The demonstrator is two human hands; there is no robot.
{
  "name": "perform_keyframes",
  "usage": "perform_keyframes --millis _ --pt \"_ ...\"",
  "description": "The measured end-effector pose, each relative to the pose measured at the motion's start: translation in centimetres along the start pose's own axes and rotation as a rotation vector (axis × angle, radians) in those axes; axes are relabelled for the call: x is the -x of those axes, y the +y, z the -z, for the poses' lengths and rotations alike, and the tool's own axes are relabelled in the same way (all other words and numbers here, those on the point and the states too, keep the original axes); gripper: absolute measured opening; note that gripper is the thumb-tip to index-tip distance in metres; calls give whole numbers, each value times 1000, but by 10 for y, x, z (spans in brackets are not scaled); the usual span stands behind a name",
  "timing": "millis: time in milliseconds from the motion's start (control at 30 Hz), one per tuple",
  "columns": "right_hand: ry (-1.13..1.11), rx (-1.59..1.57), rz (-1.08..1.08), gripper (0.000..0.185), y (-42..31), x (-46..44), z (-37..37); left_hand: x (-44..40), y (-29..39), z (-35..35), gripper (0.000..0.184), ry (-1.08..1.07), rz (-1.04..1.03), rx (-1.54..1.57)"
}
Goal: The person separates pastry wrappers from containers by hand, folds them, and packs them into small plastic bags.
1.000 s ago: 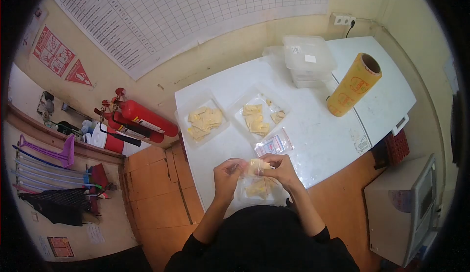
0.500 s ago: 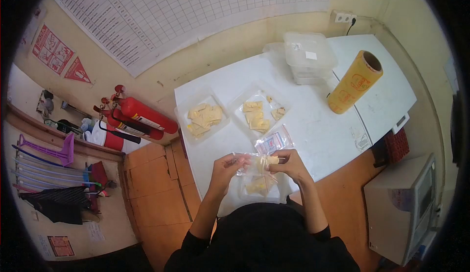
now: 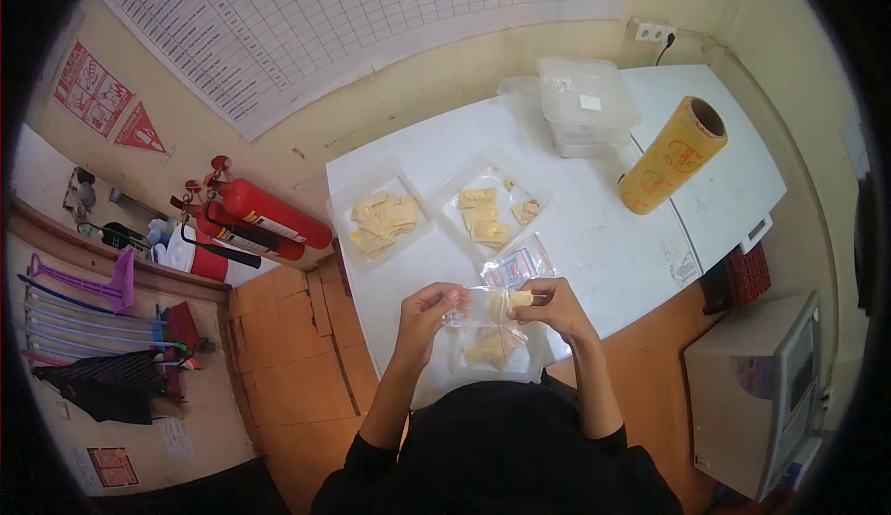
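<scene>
- Pale yellow wall (image 3: 408,83) at the back, with a broad printed chart (image 3: 390,28) ruled into a grid, rows of text too small to read; red and white safety posters (image 3: 93,88) to the left, wording mostly illegible.
- White tabletop (image 3: 603,278) below, seen from above, over orange floor tiles (image 3: 288,357).
- Red fire extinguishers (image 3: 277,216) beside the left edge, labels unreadable.
- Yellow roll (image 3: 673,158) standing tilted in view towards the right, hollow core showing, marked with red logos too distorted to make out.
- Stacked clear containers (image 3: 589,111) near the roll, with a blank-looking white label on the lid.
- Left open container (image 3: 345,209) and middle open container (image 3: 469,176), both holding flat, folded pale yellow pieces (image 3: 385,218); near open container (image 3: 459,366) close to the body, partly covered by bagged pieces.
- Left hand (image 3: 424,315) raised over the near side, thumb and fingertips pinched together on one end of the clear bag; right hand (image 3: 561,311) opposite, palm inward, thumb and fingers closed on a pale piece.
- Printed bag (image 3: 515,266) lying just beyond, blue and red print, lettering unreadable.
- Clear bag (image 3: 481,307) stretched between both hands above the near container, thin, shiny and wrinkled.
- Pale piece (image 3: 522,299) at the right end of that bag, creamy yellow, small and folded-looking.
</scene>
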State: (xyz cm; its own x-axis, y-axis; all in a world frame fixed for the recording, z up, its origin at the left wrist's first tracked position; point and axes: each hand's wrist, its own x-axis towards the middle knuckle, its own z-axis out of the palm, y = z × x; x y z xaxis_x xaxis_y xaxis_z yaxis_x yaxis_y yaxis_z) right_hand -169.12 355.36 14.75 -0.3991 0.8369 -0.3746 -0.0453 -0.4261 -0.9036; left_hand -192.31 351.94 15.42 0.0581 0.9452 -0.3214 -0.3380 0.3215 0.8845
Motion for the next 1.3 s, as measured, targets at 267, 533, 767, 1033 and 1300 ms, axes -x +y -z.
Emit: perform_keyframes --millis 267,533,767,1033,1300 --pt "32 79 42 15 -17 -2 7 -5 6 9 17 126 -42 39" --pt "222 341 131 18 -28 -15 34 -45 -35 52 22 240 -33 47" --pt "293 532 150 19 -41 -25 30 -74 -96 80 44 681 -426 -1009" --pt "114 659 155 26 -57 -43 -3 -47 -15 -2 34 -222 -83 3" --pt "-40 760 142 33 -81 -41 -29 -36 -21 -8 23 -121 -154 62"
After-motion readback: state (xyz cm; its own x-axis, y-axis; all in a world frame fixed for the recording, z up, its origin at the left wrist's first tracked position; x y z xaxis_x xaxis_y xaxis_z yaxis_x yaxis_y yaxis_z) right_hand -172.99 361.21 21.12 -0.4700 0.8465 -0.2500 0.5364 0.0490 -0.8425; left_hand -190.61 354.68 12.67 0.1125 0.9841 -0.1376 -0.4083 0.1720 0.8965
